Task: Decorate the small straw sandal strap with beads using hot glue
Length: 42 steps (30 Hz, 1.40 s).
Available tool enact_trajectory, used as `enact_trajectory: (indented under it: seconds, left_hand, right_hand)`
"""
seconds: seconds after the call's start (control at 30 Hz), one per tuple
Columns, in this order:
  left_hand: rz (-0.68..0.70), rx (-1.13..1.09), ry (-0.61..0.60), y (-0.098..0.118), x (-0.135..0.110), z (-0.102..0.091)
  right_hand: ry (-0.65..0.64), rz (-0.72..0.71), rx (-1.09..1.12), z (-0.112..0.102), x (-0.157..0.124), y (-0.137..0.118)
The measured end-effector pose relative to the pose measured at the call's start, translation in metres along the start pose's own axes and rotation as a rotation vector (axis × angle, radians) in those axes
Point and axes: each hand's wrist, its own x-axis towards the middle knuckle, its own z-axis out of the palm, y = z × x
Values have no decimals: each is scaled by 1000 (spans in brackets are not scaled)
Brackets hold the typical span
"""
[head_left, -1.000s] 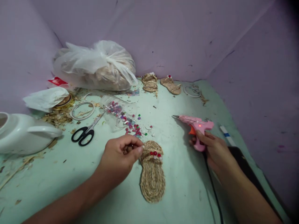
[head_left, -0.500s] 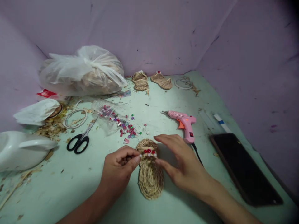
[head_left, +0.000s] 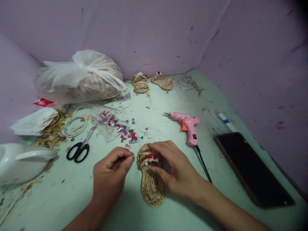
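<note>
Item 1: woven sandal [head_left: 153, 189], one, lying flat on the green surface [head_left: 156, 106] between the two hands; long axis running near to far, the far end leaning slightly left; its strap is crossing the far half and bearing red beads [head_left: 150, 156] and, just nearer the person, white beads [head_left: 146, 164]

Item 2: right hand [head_left: 181, 166], the nearer of the two; reaching in from the right, thumb and fingers spreading over the sandal's right edge, forefinger lying over the far end, thumb lying below the strap; firmness of contact cannot be told

Item 3: left hand [head_left: 112, 171], standing just beside the sandal, apart from it; thumb and forefinger pressing together, pointing across toward the strap; whether anything is sitting between the tips cannot be told

Item 4: loose beads [head_left: 131, 136], mixed colours, lying beyond the left hand

Item 5: pink glue gun [head_left: 191, 126], lying beyond the right hand, its nozzle pointing left
</note>
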Motion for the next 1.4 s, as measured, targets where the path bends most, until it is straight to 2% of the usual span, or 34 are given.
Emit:
enact_trajectory:
  seconds: [0.1, 0.17, 0.23, 0.33, 0.47, 0.57, 0.73, 0.8, 0.93, 1.0, 1.1, 1.2, 1.3, 1.4]
  left_hand:
    - [51, 63, 95, 3, -1, -9]
    - [43, 87, 44, 5, -3, -10]
    - [-36, 74, -48, 5, -4, -6]
    - [-188, 10, -128, 2, -5, 2]
    - [-293, -69, -131, -5, -5, 8]
    - [-335, -118, -104, -8, -3, 9]
    - [-343, -131, -109, -10, -2, 11]
    - [-354, -122, -149, -12, -4, 12]
    - [-351, -83, -226, -18, -8, 16]
    - [-328, -57, -231, -21, -10, 18]
    - [-293, -30, -231, -24, -13, 19]
    - [-266, -58, -260, -25, -15, 18]
    - [-241, -83, -287, -26, -17, 17]
    - [-222, -77, -282, -27, -17, 16]
  right_hand:
    - [146, 0, -29, -7, -8, -6]
    - [260, 3, -81, -9, -14, -11]
    - [303, -11, -139, -9, -19, -16]
    - [261, -6, -202, 1, -25, -20]
    - [149, 131, -247, 18, -34, -23]
    - [143, 194, -290, 27, -39, -25]
    - [142, 215, -354, 33, -37, -28]
    - [131, 302, -233, 35, -33, -31]
    - [-63, 725, 441, 42, -26, -40]
    - [-67, 848, 628, 47, -23, -44]
    - [-2, 900, 632, 54, -19, -46]
    - [10, 918, 602, 59, -16, -44]
    - [27, 904, 569, 62, -14, -42]
    - [-8, 871, 504, 63, -12, -39]
